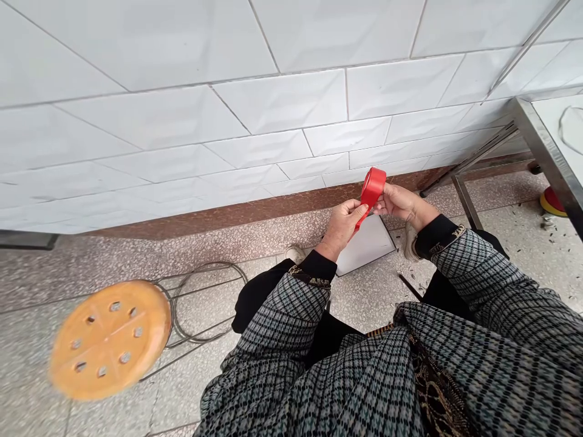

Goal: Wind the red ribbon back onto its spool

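Note:
A glossy red ribbon [373, 187] stands up in a loop between my two hands, in front of the tiled wall. My left hand [342, 224] pinches its lower part between thumb and fingers, and a short end hangs below. My right hand [399, 203] is closed at the ribbon's right side, its fingers partly hidden behind it. Beneath my hands, a flat white board or box [367, 246] with a dark edge lies on the floor.
An orange round stool [112, 340] with a wire frame is at the left. White tiles [280, 100] rise ahead. A metal-framed table [546, 152] stands at the right, with a red and yellow object [553, 202] beneath it. Small dark bits litter the speckled floor [514, 233].

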The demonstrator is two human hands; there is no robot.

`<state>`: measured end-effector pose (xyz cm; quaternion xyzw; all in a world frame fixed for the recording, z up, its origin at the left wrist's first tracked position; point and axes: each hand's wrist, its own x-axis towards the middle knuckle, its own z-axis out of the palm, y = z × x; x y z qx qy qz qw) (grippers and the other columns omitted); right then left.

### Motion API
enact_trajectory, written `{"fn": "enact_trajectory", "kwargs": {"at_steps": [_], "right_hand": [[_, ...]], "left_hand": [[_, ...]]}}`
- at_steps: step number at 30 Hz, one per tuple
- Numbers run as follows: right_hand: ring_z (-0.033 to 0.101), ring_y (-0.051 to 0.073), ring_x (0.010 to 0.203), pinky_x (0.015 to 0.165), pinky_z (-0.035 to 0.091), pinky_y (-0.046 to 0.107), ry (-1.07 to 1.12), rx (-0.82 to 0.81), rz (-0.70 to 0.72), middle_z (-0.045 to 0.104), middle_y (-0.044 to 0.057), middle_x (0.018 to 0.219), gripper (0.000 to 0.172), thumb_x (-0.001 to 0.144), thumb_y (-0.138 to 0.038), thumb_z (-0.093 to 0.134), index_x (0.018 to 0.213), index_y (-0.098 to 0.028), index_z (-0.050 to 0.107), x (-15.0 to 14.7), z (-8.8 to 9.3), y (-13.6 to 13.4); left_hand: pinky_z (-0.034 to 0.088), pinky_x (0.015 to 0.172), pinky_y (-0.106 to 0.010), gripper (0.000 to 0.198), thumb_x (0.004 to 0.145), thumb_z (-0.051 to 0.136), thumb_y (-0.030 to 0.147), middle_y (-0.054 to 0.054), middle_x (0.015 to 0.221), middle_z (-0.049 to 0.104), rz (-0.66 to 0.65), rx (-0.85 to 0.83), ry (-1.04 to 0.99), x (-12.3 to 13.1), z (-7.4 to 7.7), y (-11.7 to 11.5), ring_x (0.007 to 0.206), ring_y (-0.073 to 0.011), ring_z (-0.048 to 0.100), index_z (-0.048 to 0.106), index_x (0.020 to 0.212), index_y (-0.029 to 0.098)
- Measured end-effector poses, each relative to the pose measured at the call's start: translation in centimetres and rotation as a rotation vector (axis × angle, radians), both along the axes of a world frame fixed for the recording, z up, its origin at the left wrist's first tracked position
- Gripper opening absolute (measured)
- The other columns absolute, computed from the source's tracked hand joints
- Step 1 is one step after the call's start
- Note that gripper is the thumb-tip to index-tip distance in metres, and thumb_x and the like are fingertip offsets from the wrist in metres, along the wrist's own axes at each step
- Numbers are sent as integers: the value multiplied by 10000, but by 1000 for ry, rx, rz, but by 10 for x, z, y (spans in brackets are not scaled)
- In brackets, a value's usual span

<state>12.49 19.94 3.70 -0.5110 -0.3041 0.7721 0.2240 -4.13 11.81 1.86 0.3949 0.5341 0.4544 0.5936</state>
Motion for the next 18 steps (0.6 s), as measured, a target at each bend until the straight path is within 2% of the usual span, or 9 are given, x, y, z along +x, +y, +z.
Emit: {"fn": "enact_trajectory", "kwargs": {"at_steps": [3, 6, 13, 16, 18], "right_hand": [[582, 115, 539, 603, 565, 229, 72, -83, 45, 694, 20, 647, 172, 1004, -255, 649, 855, -178, 686, 1, -6, 0], [571, 108, 529, 588, 564, 216, 99, -125, 51, 705, 18, 657, 191, 1032, -244, 601, 874, -177, 685, 3, -12, 2], [580, 113, 520, 573, 569, 224, 120, -155, 23, 708, 21, 660, 192, 1033, -263, 616, 877, -175, 686, 2, -11, 0], [542, 103, 499, 553, 553, 217, 122, -154, 34, 707, 19, 660, 211, 1030, -282, 635, 846, -185, 668, 1, -4, -2], [509, 93, 478, 532, 534, 208, 120, -158, 38, 690, 9, 646, 232, 1046, -283, 609, 842, -187, 662, 0, 1, -3]], "left_hand": [[365, 521, -228, 262, 835, 732, 390, 46, 593, 529, 24, 101, 110, 1, -2, 1, 520, -82, 444, 610, 719, 189], [374, 555, -231, 213, 863, 700, 333, 48, 607, 534, 88, 186, 207, 3, -4, 0, 550, -92, 462, 590, 740, 198], [363, 523, -222, 218, 903, 668, 339, 61, 603, 499, 68, 142, 190, 6, -9, -2, 513, -85, 430, 566, 766, 204], [361, 508, -220, 109, 905, 676, 300, 68, 603, 539, 99, 160, 178, 5, -7, -1, 484, -79, 415, 630, 933, 205], [374, 513, -226, 250, 919, 665, 274, 65, 619, 590, 53, 179, 163, 3, -4, 0, 481, -82, 424, 664, 1159, 207]]}}
